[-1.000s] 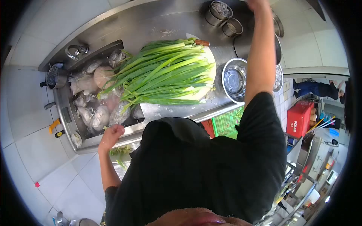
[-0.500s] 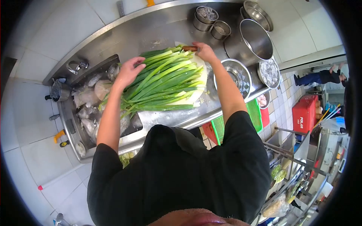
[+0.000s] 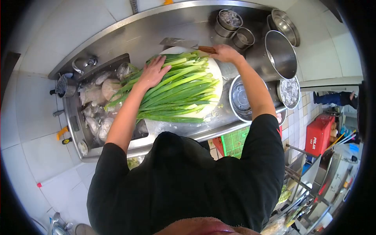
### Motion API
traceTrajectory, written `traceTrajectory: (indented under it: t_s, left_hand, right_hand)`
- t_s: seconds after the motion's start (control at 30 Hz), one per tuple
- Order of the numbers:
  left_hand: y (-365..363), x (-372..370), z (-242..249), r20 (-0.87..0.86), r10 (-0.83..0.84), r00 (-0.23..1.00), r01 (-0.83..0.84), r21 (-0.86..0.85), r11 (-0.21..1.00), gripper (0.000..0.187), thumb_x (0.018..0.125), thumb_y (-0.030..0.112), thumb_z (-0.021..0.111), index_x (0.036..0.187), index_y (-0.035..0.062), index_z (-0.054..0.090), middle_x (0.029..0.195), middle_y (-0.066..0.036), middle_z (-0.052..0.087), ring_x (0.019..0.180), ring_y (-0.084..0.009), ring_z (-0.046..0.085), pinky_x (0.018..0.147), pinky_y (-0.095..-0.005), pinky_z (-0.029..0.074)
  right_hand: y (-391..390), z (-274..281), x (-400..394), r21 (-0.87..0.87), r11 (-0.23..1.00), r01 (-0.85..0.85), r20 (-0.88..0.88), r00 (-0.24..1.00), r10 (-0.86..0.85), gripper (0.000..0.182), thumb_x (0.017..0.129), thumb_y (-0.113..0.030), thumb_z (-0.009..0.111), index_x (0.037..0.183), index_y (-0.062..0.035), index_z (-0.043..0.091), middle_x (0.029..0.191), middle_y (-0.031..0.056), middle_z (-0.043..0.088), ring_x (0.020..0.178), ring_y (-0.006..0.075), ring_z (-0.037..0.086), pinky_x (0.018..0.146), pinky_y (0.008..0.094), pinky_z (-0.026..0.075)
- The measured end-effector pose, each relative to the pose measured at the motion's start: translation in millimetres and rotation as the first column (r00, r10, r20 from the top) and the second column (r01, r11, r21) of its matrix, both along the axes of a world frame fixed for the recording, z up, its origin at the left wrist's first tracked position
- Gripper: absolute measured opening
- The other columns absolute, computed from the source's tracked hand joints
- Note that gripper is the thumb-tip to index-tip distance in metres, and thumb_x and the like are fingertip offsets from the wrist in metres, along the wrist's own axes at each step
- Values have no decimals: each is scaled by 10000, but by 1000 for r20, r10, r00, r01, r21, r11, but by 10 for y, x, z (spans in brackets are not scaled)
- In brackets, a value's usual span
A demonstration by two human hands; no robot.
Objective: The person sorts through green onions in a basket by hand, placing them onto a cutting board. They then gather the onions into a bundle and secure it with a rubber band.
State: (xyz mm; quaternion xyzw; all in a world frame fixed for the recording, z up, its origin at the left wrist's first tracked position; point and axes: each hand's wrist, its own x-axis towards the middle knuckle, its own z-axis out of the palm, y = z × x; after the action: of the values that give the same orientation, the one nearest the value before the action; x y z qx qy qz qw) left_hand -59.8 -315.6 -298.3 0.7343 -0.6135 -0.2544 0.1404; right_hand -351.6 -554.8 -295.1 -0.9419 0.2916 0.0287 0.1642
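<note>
A big pile of green onions (image 3: 172, 88) lies across a round white cutting board (image 3: 213, 96), the leafy ends hanging over the sink basin at the left. Flat on the upper left of the pile rests my left hand (image 3: 153, 73), its fingers stretched out. At the board's far edge my right hand (image 3: 226, 53) is closed around the wooden handle of a cleaver (image 3: 180, 42). Its wide metal blade points left, behind the green onions and apart from them.
The basin at left holds several plastic-wrapped bundles (image 3: 94, 98) beneath a faucet (image 3: 81, 64). Metal cups (image 3: 230, 19), a deep pot (image 3: 280, 55), a strainer bowl (image 3: 239, 94) and a bowl with clear plastic (image 3: 289, 93) stand at right. A person (image 3: 337, 98) is in the background.
My left hand has come down from the pile's left edge onto the green onions. The cleaver's blade now shows behind the pile, with my right hand still on its handle.
</note>
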Motion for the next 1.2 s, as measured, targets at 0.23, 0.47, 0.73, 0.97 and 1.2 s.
traceTrajectory:
  t_s: [0.23,0.47,0.73,0.97,1.2]
  left_hand:
    - [-52,-80,-20,108,24,994,-29,46,999,712,980,618,331,1518,152,340,1582,-155,283,1454,-346,274,1157,-589,197]
    - [-548,90,250,146,-43,988,7,240,971,695,980,628,287,1466,159,446,1513,-138,408,1379,-377,362,1118,-596,247]
    - [-806,240,-375,-36,-140,989,144,174,974,654,948,649,354,1361,192,575,1400,-124,541,1292,-360,476,1068,-507,346]
    - [-766,92,-126,-57,-48,997,62,271,961,782,913,741,318,1354,150,580,1333,-134,605,1252,-347,540,1062,-449,374]
    - [-698,61,300,-290,-26,957,144,395,908,941,850,803,399,1372,34,545,1393,-182,542,1279,-316,519,1084,-400,369]
  right_hand:
    - [-54,-428,-426,52,951,304,51,950,-307,449,881,-431,649,1018,-4,619,994,244,665,980,423,621,835,496,487]
    - [16,-788,-431,-100,865,492,-23,868,-497,438,872,-412,664,1052,-15,625,1062,221,677,1044,383,635,890,472,507]
    - [-103,-1206,-480,-72,796,601,-81,792,-605,369,815,-257,694,1064,14,675,1075,235,677,1040,393,645,908,445,522]
    - [903,-409,-975,774,399,491,377,149,-914,324,920,-164,621,1163,49,645,913,162,703,801,221,695,705,319,558]
    - [3251,-16,-886,968,-232,97,-248,210,-946,338,928,-256,652,1171,-22,628,645,-42,496,493,72,441,470,249,431]
